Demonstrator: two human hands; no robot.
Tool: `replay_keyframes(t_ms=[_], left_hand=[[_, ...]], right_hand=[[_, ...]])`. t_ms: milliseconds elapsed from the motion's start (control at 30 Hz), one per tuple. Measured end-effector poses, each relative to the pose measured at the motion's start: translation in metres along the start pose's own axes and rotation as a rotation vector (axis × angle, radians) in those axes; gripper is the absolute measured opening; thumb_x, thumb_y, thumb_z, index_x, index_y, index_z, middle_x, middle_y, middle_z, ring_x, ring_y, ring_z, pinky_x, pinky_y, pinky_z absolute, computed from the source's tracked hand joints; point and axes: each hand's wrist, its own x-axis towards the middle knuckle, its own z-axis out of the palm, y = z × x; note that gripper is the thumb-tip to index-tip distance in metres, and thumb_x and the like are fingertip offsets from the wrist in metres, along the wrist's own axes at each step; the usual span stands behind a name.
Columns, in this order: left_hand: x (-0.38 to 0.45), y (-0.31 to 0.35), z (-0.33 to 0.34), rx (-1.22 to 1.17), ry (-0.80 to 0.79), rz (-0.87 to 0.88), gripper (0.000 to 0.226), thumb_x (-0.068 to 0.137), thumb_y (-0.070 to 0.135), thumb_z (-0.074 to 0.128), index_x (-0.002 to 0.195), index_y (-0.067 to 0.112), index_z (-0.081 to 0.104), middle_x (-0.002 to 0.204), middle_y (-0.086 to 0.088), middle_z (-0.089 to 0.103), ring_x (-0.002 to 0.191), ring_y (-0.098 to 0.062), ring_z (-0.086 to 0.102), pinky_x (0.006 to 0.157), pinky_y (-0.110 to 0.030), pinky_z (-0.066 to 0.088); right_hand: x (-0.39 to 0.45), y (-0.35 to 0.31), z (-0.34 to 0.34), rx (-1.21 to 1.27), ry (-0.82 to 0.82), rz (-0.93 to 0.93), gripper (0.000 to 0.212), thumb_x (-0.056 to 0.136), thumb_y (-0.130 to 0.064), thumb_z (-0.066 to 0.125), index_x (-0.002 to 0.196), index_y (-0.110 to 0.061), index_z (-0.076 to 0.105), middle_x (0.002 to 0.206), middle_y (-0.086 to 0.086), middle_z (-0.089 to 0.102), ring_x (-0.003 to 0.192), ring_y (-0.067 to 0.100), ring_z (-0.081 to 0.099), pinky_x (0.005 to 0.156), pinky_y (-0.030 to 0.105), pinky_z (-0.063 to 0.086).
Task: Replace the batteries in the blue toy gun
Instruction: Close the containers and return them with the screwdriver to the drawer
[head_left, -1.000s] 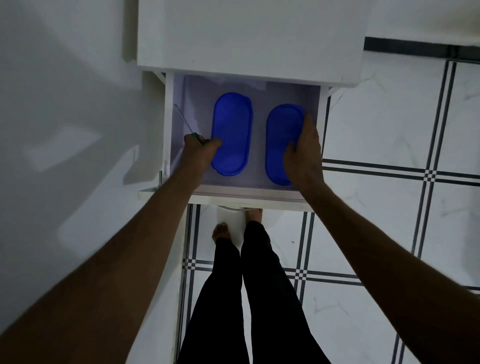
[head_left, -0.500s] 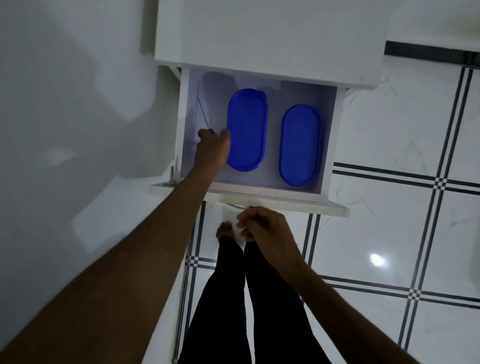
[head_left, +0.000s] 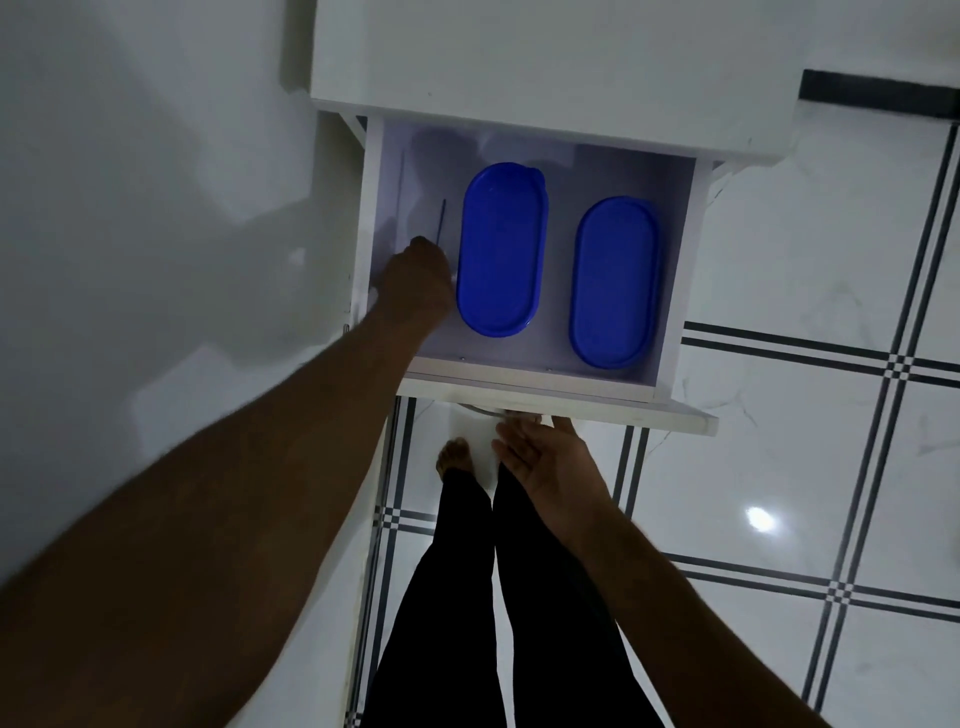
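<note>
Nearest, the right hand (head_left: 550, 462) reaches, fingers straight and empty, under the front panel of the open drawer (head_left: 670, 291), probably to steady or push it. Farther in, the left hand (head_left: 415, 280) curls round a thin screwdriver (head_left: 440, 221), shaft pointing away, beside two blue oval containers (head_left: 501, 249), likely for the battery cover. The toy gun is out of view.
</note>
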Motion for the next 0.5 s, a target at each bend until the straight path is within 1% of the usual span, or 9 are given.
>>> replay_keyframes(t_ms=[67,167,200,233,300,333,400,467,500], left_hand=[[-0.002,0.001,-0.001,0.04,0.024,0.025,0.03,0.095,0.011,0.054,0.121,-0.004,0.05,0.113,-0.017,0.063,0.104,-0.031,0.062,0.083,-0.035,0.048],[-0.009,0.0,-0.012,0.05,0.011,0.014,0.031,0.093,0.006,0.056,0.121,-0.006,0.051,0.118,-0.02,0.061,0.108,-0.033,0.06,0.087,-0.036,0.048],[-0.015,0.0,-0.019,0.032,0.002,0.011,0.029,0.093,0.006,0.057,0.119,-0.006,0.053,0.117,-0.021,0.061,0.107,-0.032,0.06,0.085,-0.034,0.047],[-0.021,-0.002,-0.026,0.016,0.012,0.022,0.024,0.092,0.007,0.058,0.114,-0.005,0.056,0.111,-0.021,0.063,0.1,-0.031,0.062,0.079,-0.032,0.046],[-0.04,-0.007,-0.04,-0.045,0.081,0.056,0.014,0.093,0.015,0.058,0.097,0.001,0.059,0.09,-0.015,0.065,0.076,-0.024,0.062,0.065,-0.028,0.046],[-0.052,-0.01,-0.045,-0.102,0.106,0.066,0.016,0.094,0.019,0.058,0.091,0.003,0.057,0.081,-0.011,0.065,0.066,-0.02,0.063,0.06,-0.027,0.05],[-0.079,-0.014,-0.05,-0.394,0.044,0.039,0.012,0.095,0.021,0.056,0.091,0.009,0.057,0.076,-0.006,0.069,0.059,-0.018,0.068,0.058,-0.028,0.057],[-0.107,-0.014,-0.049,-0.756,-0.134,-0.04,0.011,0.095,0.016,0.053,0.094,0.008,0.06,0.079,-0.008,0.073,0.056,-0.016,0.069,0.054,-0.024,0.057],[-0.118,-0.014,-0.045,-0.87,-0.234,-0.094,0.015,0.095,0.015,0.052,0.095,0.004,0.062,0.08,-0.01,0.074,0.056,-0.015,0.068,0.054,-0.024,0.058]], right_hand=[[-0.001,-0.004,0.002,0.031,-0.027,-0.012,0.013,0.094,0.007,0.046,0.097,-0.001,0.056,0.115,0.024,0.059,0.11,0.034,0.061,0.098,0.043,0.05],[0.001,-0.006,0.003,0.041,-0.043,-0.031,0.016,0.091,0.01,0.045,0.092,0.001,0.059,0.101,0.022,0.062,0.104,0.034,0.061,0.1,0.044,0.049],[0.003,-0.006,0.003,0.043,-0.045,-0.035,0.017,0.091,0.011,0.045,0.093,0.002,0.059,0.1,0.022,0.062,0.104,0.034,0.06,0.101,0.044,0.049],[0.003,-0.006,0.003,0.044,-0.047,-0.04,0.017,0.09,0.012,0.045,0.092,0.003,0.06,0.099,0.021,0.062,0.106,0.035,0.059,0.102,0.045,0.048],[0.005,-0.007,0.003,0.031,-0.055,-0.048,0.018,0.089,0.013,0.046,0.088,0.003,0.06,0.097,0.021,0.061,0.107,0.034,0.058,0.103,0.044,0.047],[0.006,-0.008,0.005,0.025,-0.06,-0.05,0.018,0.089,0.014,0.045,0.086,0.002,0.06,0.096,0.02,0.06,0.106,0.033,0.058,0.102,0.043,0.048],[0.01,-0.012,0.01,0.033,-0.069,-0.066,0.021,0.088,0.016,0.045,0.083,0.0,0.057,0.094,0.019,0.059,0.102,0.032,0.06,0.097,0.041,0.051],[0.016,-0.017,0.016,0.071,-0.073,-0.084,0.024,0.087,0.018,0.044,0.081,-0.004,0.053,0.094,0.018,0.058,0.101,0.032,0.061,0.09,0.04,0.053],[0.021,-0.021,0.018,0.088,-0.076,-0.09,0.025,0.086,0.018,0.044,0.081,-0.005,0.052,0.097,0.017,0.058,0.102,0.033,0.06,0.089,0.04,0.053]])
